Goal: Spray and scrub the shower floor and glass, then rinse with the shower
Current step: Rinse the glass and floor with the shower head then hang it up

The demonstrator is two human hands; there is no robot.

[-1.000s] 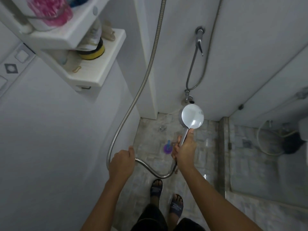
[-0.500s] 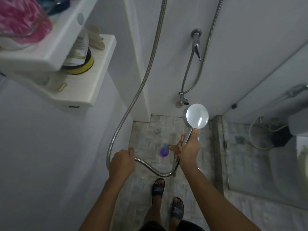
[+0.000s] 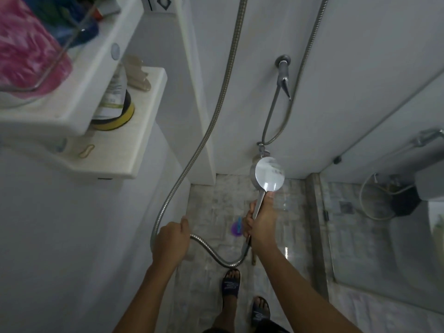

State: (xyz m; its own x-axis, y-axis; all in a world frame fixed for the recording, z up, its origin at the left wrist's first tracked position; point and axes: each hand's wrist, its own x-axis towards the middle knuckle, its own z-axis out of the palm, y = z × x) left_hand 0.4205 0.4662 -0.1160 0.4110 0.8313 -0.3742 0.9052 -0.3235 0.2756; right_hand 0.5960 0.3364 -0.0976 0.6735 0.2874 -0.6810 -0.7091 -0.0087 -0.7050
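Note:
My right hand (image 3: 260,224) grips the chrome handle of the round shower head (image 3: 268,174), held out over the wet tiled shower floor (image 3: 211,212) with its back facing me. My left hand (image 3: 171,239) holds the metal hose (image 3: 204,140), which loops from the handle under my hands and climbs the wall. A purple object (image 3: 236,228) lies on the floor just behind my right hand. The glass panel (image 3: 384,188) stands at the right. Whether water is flowing cannot be seen.
Two white shelves (image 3: 134,145) jut out at the upper left, carrying bottles and a pink item. A wall tap (image 3: 283,75) with a second hose sits on the far wall. My feet in dark sandals (image 3: 231,284) stand on the floor. A toilet shows beyond the glass.
The camera has tilted and shifted, so the shelves loom larger at the left. The shower head stays held out ahead of me; both hands keep their grips.

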